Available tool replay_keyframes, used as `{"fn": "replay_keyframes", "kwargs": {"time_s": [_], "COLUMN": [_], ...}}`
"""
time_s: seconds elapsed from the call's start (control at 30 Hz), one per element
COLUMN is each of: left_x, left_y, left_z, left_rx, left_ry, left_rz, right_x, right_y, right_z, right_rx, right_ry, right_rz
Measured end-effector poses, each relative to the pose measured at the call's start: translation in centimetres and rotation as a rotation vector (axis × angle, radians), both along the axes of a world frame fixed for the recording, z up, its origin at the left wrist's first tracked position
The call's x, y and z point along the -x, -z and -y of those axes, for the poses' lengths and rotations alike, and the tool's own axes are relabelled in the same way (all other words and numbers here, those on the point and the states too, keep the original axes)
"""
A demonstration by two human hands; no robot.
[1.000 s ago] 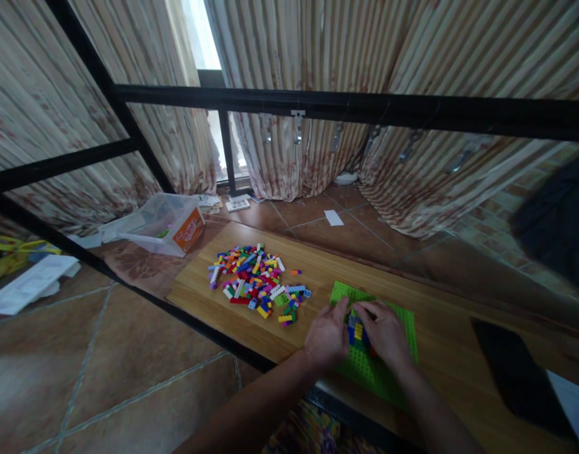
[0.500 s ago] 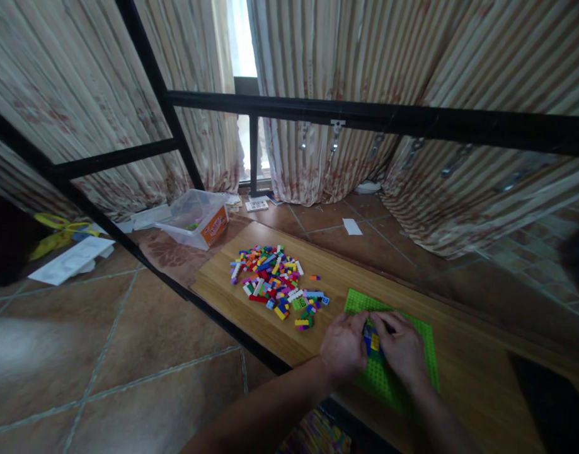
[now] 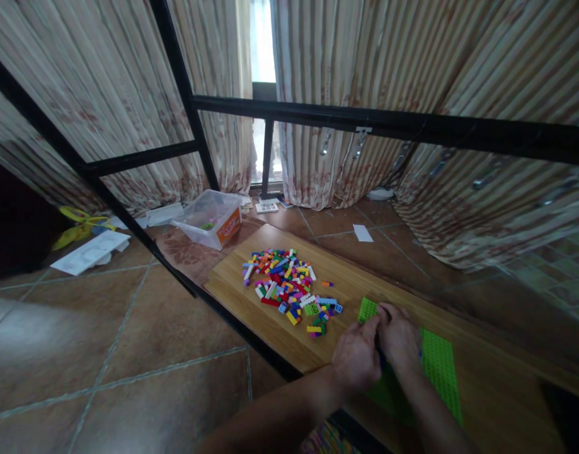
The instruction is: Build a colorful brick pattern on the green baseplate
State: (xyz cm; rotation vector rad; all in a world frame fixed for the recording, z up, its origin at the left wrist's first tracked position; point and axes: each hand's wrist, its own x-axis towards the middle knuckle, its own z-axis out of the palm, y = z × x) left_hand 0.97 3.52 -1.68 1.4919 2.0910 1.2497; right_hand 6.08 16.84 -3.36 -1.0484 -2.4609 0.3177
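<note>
A green studded baseplate (image 3: 441,362) lies on the wooden board, partly covered by both hands. Over its left side, my left hand (image 3: 358,356) is closed, fingers bent inward against the other hand. My right hand (image 3: 399,337) curls over the plate's middle, its fingers closed and meeting the left fingertips. Small blue building bricks (image 3: 382,360) peek out between and beneath the hands; most of their shape is hidden. Left of the hands, a heap of loose coloured building bricks (image 3: 280,277) is spread on the board.
The wooden board (image 3: 251,321) stretches across the tiled floor. A clear plastic box (image 3: 206,217) with an orange label stands behind it. A black metal frame (image 3: 317,113) crosses in front of striped curtains. A dark flat object (image 3: 566,410) lies at the right.
The view has shifted, so the scene sits further right and lower. My right hand has moved over the blue and yellow bricks, which showed between the hands before and are mostly covered now.
</note>
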Motion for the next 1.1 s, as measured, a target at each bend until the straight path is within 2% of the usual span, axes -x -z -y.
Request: {"fn": "replay_keyframes", "kwargs": {"time_s": [0.13,0.2,0.27,0.33,0.4,0.47,0.57,0.67,0.8,0.87,0.93,1.0,1.1], "left_x": [-0.2,0.9,3.5,7.2,11.2,14.5,17.2,17.9,18.2,18.2,18.1,17.7,16.3], "left_y": [-0.5,-1.2,-2.2,-3.3,-4.3,-4.8,-4.7,-4.2,-4.1,-4.2,-4.3,-4.4,-4.7], "left_z": [0.8,1.9,3.4,4.8,5.8,6.3,6.2,5.6,5.5,5.8,6.3,6.7,7.1], "left_rx": [-0.052,-0.102,-0.141,-0.131,-0.022,0.121,0.313,0.458,0.527,0.485,0.368,0.165,-0.221], "left_ry": [0.006,-0.049,-0.222,-0.500,-0.740,-0.899,-0.990,-0.989,-0.966,-0.966,-0.944,-0.878,-0.710], "left_rz": [0.039,0.041,0.015,-0.023,-0.105,-0.204,-0.280,-0.271,-0.190,-0.149,-0.095,0.023,0.409], "right_x": [-0.3,-0.4,-0.3,-0.3,-0.3,-0.3,-0.4,-0.4,-0.5,-0.5,-0.5,-0.5,-0.4], "right_y": [0.2,0.2,0.2,0.2,0.2,0.3,0.3,0.2,0.3,0.3,0.3,0.3,0.4], "right_z": [-0.1,-0.1,-0.1,-0.1,-0.1,-0.1,-0.1,-0.1,-0.1,-0.1,-0.1,0.0,0.0], "right_rx": [0.012,0.015,0.017,0.024,0.029,0.029,0.035,0.048,0.063,0.070,0.073,0.075,0.093], "right_ry": [-0.008,0.006,0.028,0.046,0.053,0.053,0.044,0.033,0.042,0.046,0.049,0.049,0.045], "right_rz": [-0.021,-0.040,-0.053,-0.054,-0.048,-0.050,-0.067,-0.085,-0.110,-0.108,-0.110,-0.122,-0.148]}}
